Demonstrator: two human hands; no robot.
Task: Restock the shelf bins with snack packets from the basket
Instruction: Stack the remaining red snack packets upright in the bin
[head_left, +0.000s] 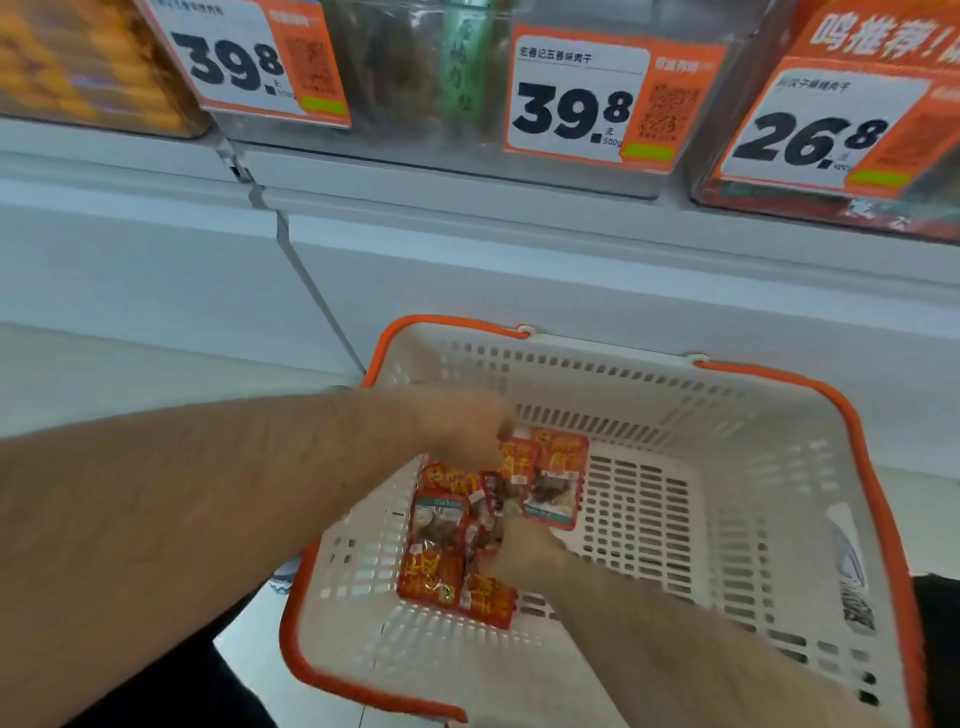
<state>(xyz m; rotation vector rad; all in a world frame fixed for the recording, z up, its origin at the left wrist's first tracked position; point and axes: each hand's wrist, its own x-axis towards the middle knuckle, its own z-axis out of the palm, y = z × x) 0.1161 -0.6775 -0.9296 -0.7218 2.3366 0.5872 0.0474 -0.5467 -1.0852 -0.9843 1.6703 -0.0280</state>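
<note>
Head view: both hands are down inside the white basket with the orange rim. A small heap of red snack packets lies on the basket floor, on the side toward the left arm; the rest of the slotted floor, out beyond the right fingertips, is bare. By that look the basket is nearly emptied and only this last cluster is left to shelve.

The left hand comes in over the near-left rim with its fingers curled downward onto the upper packets. The fingertips sit right at the top edge of a packet and seem to pinch it, though motion blur hides the exact contact. The right hand reaches in from below, its fingers bent and pressed into the middle of the heap. Packets lie just under and on both sides of those fingers, and whether they are closed round one I cannot tell.

Above the hands, well apart from them, clear shelf bins stand on the white shelf behind orange price tags. The middle bin holds dark snack pieces, and the bin at the right shows red packaging along its base. No packet is lifted clear of the basket yet, so this handful has still to be gathered, raised and dropped into its bin.
</note>
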